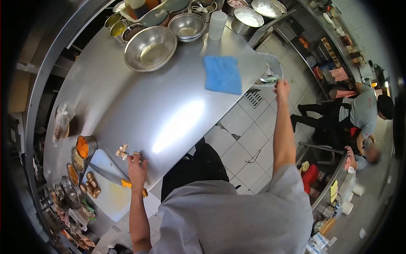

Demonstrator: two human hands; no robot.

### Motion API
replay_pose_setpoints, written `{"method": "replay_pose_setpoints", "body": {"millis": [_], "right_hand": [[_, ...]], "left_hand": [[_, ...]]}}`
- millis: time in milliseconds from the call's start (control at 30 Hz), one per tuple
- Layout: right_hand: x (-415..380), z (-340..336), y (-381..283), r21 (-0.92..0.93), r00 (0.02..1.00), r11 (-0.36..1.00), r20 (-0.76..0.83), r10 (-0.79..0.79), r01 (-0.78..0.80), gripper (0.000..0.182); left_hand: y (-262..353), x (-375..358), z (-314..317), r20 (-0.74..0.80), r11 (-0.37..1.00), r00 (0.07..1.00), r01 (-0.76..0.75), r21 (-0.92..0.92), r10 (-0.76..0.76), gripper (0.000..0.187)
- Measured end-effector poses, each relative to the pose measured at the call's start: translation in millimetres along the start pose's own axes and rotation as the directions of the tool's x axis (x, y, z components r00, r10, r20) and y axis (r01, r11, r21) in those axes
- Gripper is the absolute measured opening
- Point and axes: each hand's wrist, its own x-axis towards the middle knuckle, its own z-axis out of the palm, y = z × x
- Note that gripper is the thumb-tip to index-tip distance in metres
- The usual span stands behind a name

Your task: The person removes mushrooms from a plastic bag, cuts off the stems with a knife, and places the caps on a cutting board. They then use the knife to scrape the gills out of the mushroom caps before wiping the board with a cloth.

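Low in the frame's left, the left hand (136,166) rests with fingers loosely spread on cut pieces (122,151) beside the cutting board (108,192), while the right hand (281,86), up right of centre, pinches a clear plastic bag (270,70) at the steel table (139,106) edge, likely mid-clearing, so next comes a steady pull.

Steel counter (139,106) runs through scene. Blue cloth (223,74) lies flat toward far right of it. Large colander (150,48) far centre, steel bowl (187,26) just right of it, white plastic cup (217,24) beside. Plastic bag (62,120) at left edge. Mushrooms (91,184) near left, by small tins (78,158). Co-worker (359,112) well apart, right, over tiled floor (249,139).
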Motion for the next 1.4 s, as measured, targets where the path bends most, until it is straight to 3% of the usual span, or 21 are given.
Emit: {"method": "replay_pose_setpoints", "body": {"millis": [33, 100, 200, 300, 367, 467, 500, 600, 633, 700, 733, 767, 900, 967, 1033, 1167, 1400], "right_hand": [[25.2, 2.9, -14.0, -0.062, 0.998, 0.997, -0.046, -0.041, 0.038, 0.046], [54.8, 7.8, -55.4, -0.013, 1.0, 1.0, 0.007, 0.001, -0.001, 0.071], [75.4, 18.8, -98.2, -0.071, 0.997, 0.997, 0.069, 0.043, -0.038, 0.08], [80.2, 31.7, -109.0, 0.134, 0.993, 0.988, 0.1, 0.059, -0.072, 0.072], [108.1, 30.8, -84.9, 0.211, 0.977, 0.975, 0.214, 0.023, -0.069, 0.068], [126.1, 32.4, -52.9, -0.157, 0.929, 0.935, 0.149, 0.34, -0.317, 0.035], [126.4, 31.6, -46.3, -0.181, 0.949, 0.941, 0.082, 0.306, -0.287, 0.018], [130.6, 35.6, -41.4, 0.131, 0.989, 0.983, -0.045, 0.138, -0.131, 0.028], [116.7, 44.4, -49.3, 0.214, 0.995, 0.973, 0.064, 0.074, -0.086, 0.029], [51.6, 76.2, -75.9, 0.383, 0.958, 0.923, 0.275, -0.077, -0.036, 0.034], [7.3, 94.6, -88.6, 0.412, 0.891, 0.908, 0.437, -0.122, -0.078, 0.035], [-43.2, 115.7, -100.9, 0.431, 0.79, 0.892, 0.59, -0.165, -0.136, 0.036], [-227.4, 194.1, -119.6, 0.318, 0.433, 0.89, 0.887, -0.158, -0.328, 0.031], [-305.7, 221.3, -122.7, 0.199, 0.325, 0.932, 0.941, -0.095, -0.304, 0.029], [-374.2, 238.1, -131.7, 0.118, 0.23, 0.956, 0.972, -0.055, -0.27, 0.028], [-472.9, 251.3, -150.1, 0.049, 0.092, 0.962, 0.995, -0.025, -0.267, 0.031], [-596.9, 270.3, -157.0, 0.107, 0.005, 0.988, 0.994, -0.107, -0.114, 0.031]], "left_hand": [[-8.5, 7.5, 4.0, -0.051, 1.0, 0.999, -0.013, 0.014, 0.014, 0.038], [-20.0, 19.4, 9.2, -0.153, 0.999, 0.987, -0.034, 0.04, 0.04, 0.036], [9.1, 21.9, -11.5, -0.358, 0.999, 0.933, -0.014, 0.04, 0.027, 0.034], [14.3, 17.6, -16.0, -0.434, 0.997, 0.898, -0.058, 0.042, 0.07, 0.034], [28.1, 8.2, -22.4, -0.359, 0.994, 0.931, 0.031, -0.1, -0.065, 0.034], [39.3, 1.2, -16.0, -0.337, 0.975, 0.933, 0.053, -0.216, -0.126, 0.034], [41.1, 2.2, -15.9, -0.348, 0.971, 0.93, 0.034, -0.235, -0.117, 0.033], [47.8, 0.2, -21.3, -0.346, 0.942, 0.921, 0.058, -0.33, -0.178, 0.028], [50.7, -0.3, -22.6, -0.311, 0.919, 0.933, 0.046, -0.392, -0.179, 0.026], [57.0, -4.3, -25.1, -0.246, 0.858, 0.951, 0.034, -0.512, -0.185, 0.024], [64.0, -5.6, -27.0, -0.251, 0.84, 0.959, -0.027, -0.542, -0.131, 0.023], [73.9, -4.6, -30.7, -0.26, 0.821, 0.962, -0.081, -0.566, -0.085, 0.023], [133.4, 3.4, -75.0, -0.357, 0.777, 0.923, -0.329, -0.536, 0.144, 0.035], [140.8, 9.6, -88.0, -0.451, 0.743, 0.852, -0.478, -0.468, 0.264, 0.05], [149.1, 7.0, -116.1, -0.513, 0.779, 0.805, -0.516, -0.357, 0.298, 0.052], [101.3, -8.7, -134.2, -0.579, 0.841, 0.749, -0.507, -0.19, 0.322, 0.044], [-9.4, -66.9, -166.8, -0.709, 0.814, 0.667, -0.531, -0.233, 0.232, 0.039]]}}
